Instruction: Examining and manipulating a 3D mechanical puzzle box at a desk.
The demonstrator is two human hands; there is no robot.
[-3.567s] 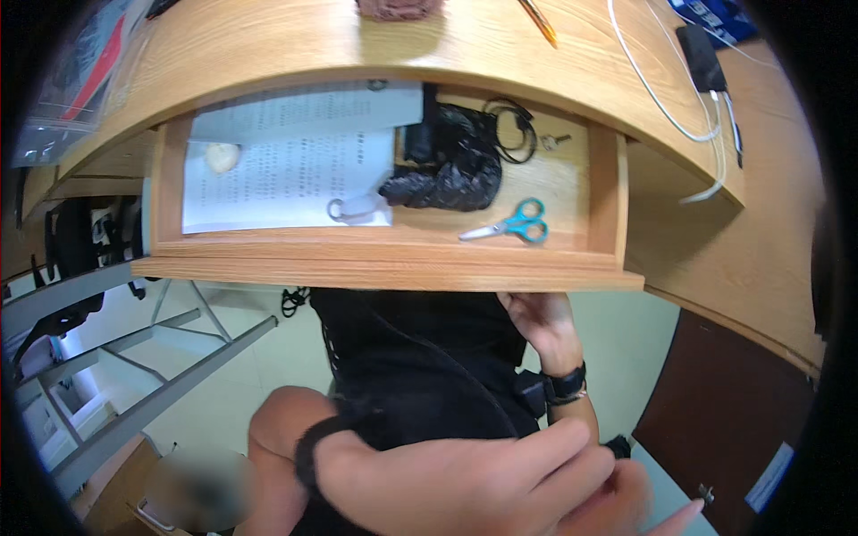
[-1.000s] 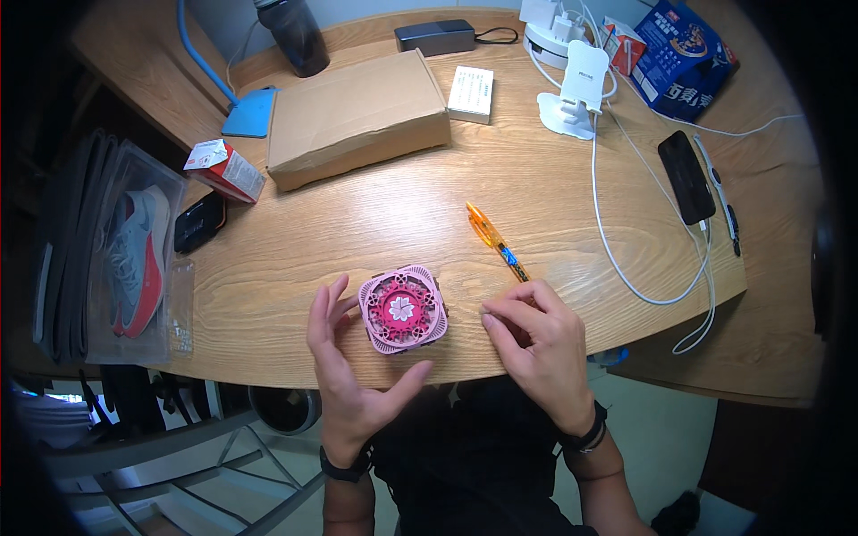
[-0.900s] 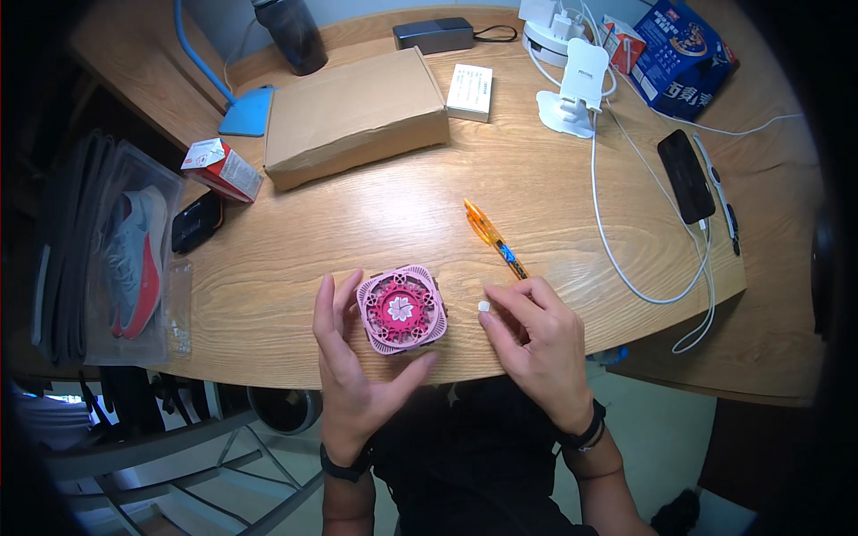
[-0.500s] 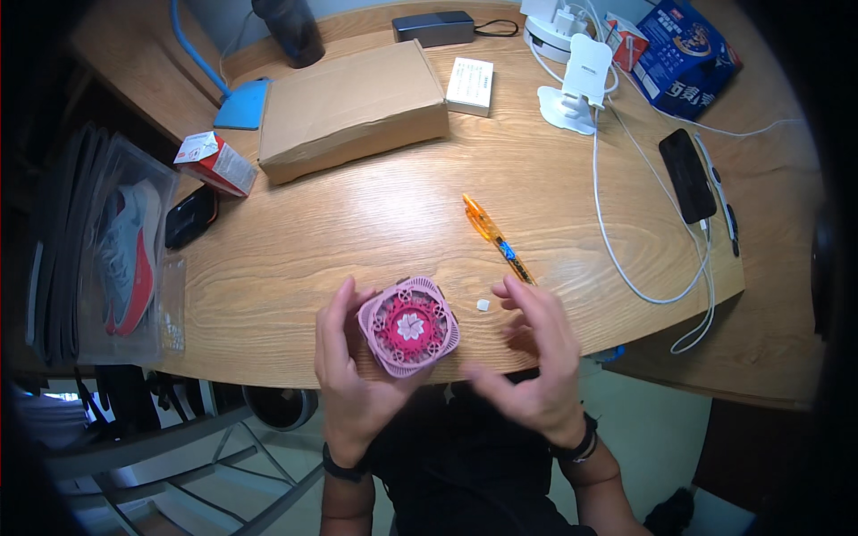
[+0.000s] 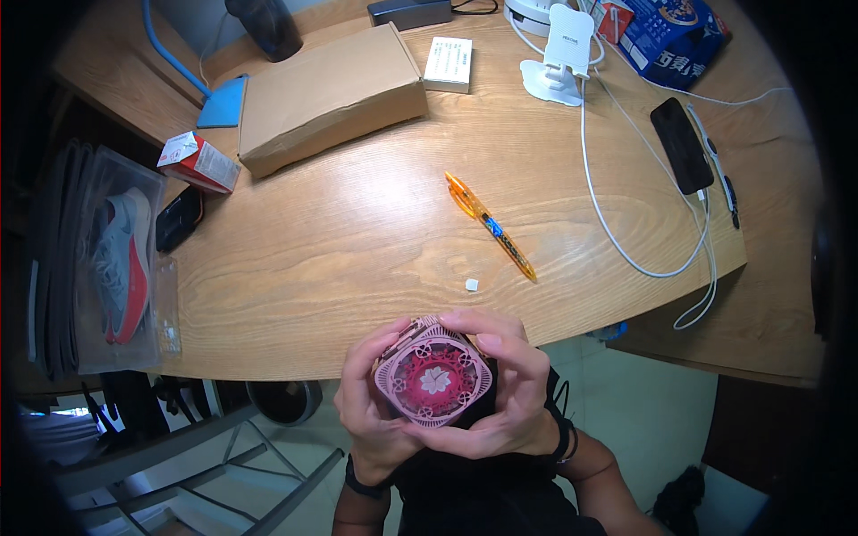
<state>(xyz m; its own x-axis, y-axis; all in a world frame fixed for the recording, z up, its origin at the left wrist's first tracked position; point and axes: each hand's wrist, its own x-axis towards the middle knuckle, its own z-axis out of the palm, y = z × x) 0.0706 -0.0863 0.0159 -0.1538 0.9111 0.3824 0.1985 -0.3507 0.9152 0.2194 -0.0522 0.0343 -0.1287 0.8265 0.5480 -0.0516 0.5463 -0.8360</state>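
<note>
Pink, square, flower-centred openwork box (image 5: 435,382) is gripped between left hand (image 5: 368,409) and right hand (image 5: 522,391), at opposite sides. Apply light, even pressure; its pierced pattern appears fragile.

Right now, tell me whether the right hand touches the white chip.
Apart: the head view shows bare desk between the fingers of the right hand and the white chip; that hand's grip is on the pink box.
</note>
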